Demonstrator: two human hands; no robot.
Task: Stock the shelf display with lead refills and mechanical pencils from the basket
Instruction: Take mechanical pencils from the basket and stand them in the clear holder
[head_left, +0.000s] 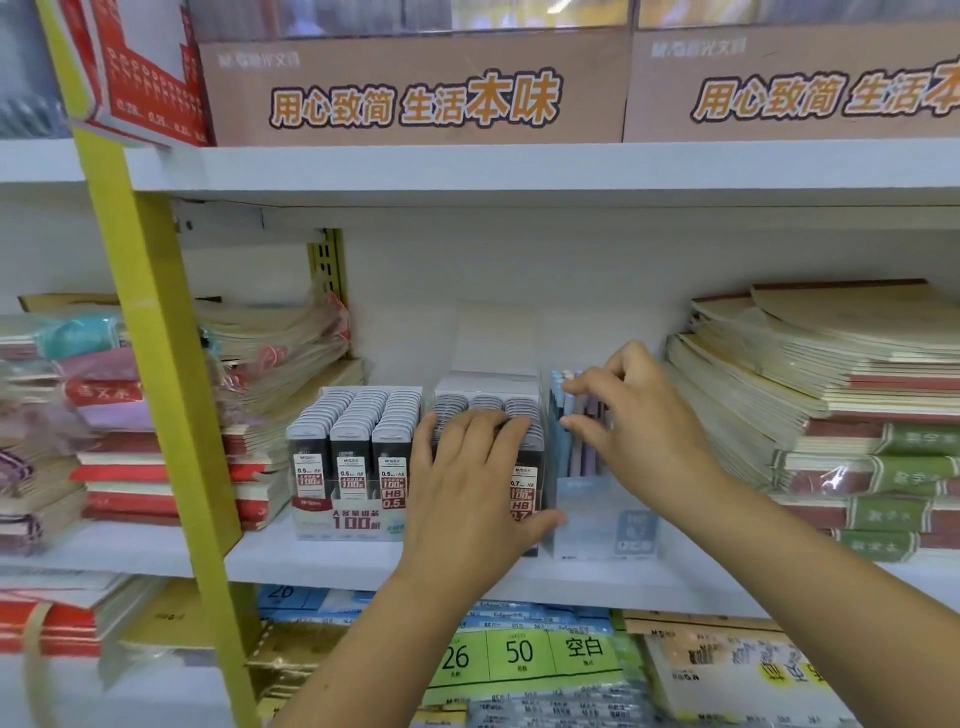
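On the white middle shelf (311, 558) stand three display boxes side by side. The left box of 0.5 lead refills (356, 457) is full of grey-capped black cases. My left hand (470, 483) lies flat, fingers straight, on top of the middle box of 0.7 lead refills (522, 491), its thumb against the box's front right corner. To the right stands a clear display box (605, 525) with pastel blue and purple mechanical pencils (563, 415) upright in it. My right hand (631, 421) reaches over this box and pinches the pencils' tops between thumb and fingers.
Stacks of notebooks (831, 395) press close on the right, and wrapped notebook stacks (270, 364) on the left. A yellow shelf upright (156, 338) runs down the left. Brown cartons (415, 88) sit on the upper shelf. Label packs (519, 654) fill the lower shelf.
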